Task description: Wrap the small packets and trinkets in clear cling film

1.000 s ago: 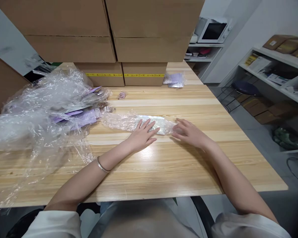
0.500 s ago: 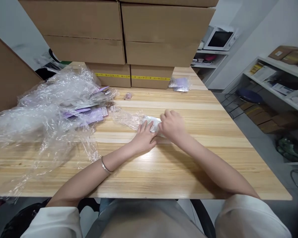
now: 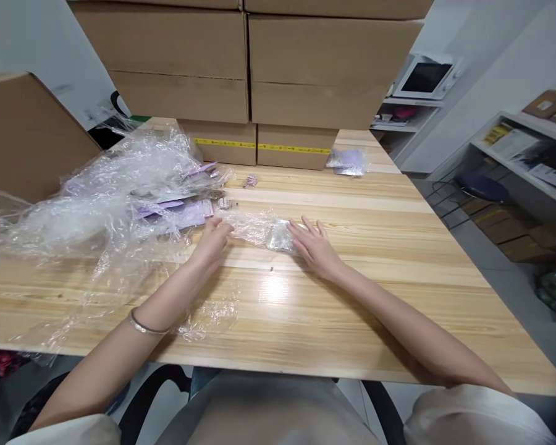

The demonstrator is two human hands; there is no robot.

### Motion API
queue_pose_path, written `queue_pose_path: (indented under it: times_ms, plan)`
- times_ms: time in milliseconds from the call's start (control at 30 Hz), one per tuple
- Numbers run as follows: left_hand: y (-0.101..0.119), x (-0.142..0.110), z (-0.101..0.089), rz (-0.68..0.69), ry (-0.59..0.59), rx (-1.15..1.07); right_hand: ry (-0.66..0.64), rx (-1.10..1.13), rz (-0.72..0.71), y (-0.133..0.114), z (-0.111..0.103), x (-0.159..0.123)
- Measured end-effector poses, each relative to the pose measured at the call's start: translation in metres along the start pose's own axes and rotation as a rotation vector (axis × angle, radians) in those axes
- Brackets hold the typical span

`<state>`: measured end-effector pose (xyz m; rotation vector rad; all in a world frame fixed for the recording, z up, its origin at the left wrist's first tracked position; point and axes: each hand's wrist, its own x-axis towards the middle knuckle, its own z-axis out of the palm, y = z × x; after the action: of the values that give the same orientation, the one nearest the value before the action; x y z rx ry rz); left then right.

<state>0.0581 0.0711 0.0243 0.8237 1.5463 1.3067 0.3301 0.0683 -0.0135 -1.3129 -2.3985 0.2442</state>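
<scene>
The flat silvery packet in clear crinkled film (image 3: 280, 237) lies on the light wooden tabletop (image 3: 352, 327), well inside the front edge, between the person's hands. Its film tail extends leftward from it.

The right hand (image 3: 315, 248) is released: fingers spread, fingertips resting at the packet's right edge. The left hand (image 3: 213, 240) has bent fingers at the left end of the film tail; whether they pinch it cannot be told.

Left side: a large heap of clear plastic film with lilac sheets (image 3: 125, 161) sits just beside the left hand, confining room there. Its strands reach the front edge at far left. A loose scrap of clear film (image 3: 215, 312) lies beside the left forearm, near the front edge.

Far side: stacked brown cardboard boxes (image 3: 328, 55) stand beyond the packet, with a small pinkish wrapped piece (image 3: 251, 180) before them. A lilac packet in clear film (image 3: 349, 159) lies just right of the lower boxes.

Right side: open wood grain runs from the right hand to the slanting right edge, giving the widest room for movement.
</scene>
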Motion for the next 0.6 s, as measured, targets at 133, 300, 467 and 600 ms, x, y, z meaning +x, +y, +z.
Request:
queue_pose_path:
  times_ms: [133, 300, 467, 600]
  plan:
    - [0.002, -0.009, 0.003, -0.141, -0.041, -0.308, -0.071, -0.109, 0.032, -0.005, 0.015, -0.002]
    - [0.004, 0.001, 0.018, -0.101, -0.165, -0.314, -0.048, -0.112, 0.023, -0.004, 0.017, -0.002]
    - [0.006, -0.003, 0.067, 0.118, -0.329, -0.124, 0.045, 0.056, 0.05, -0.002, 0.021, 0.002]
    - [-0.005, -0.027, 0.105, 0.626, -0.57, 0.391, 0.13, 0.45, 0.183, 0.012, 0.027, 0.008]
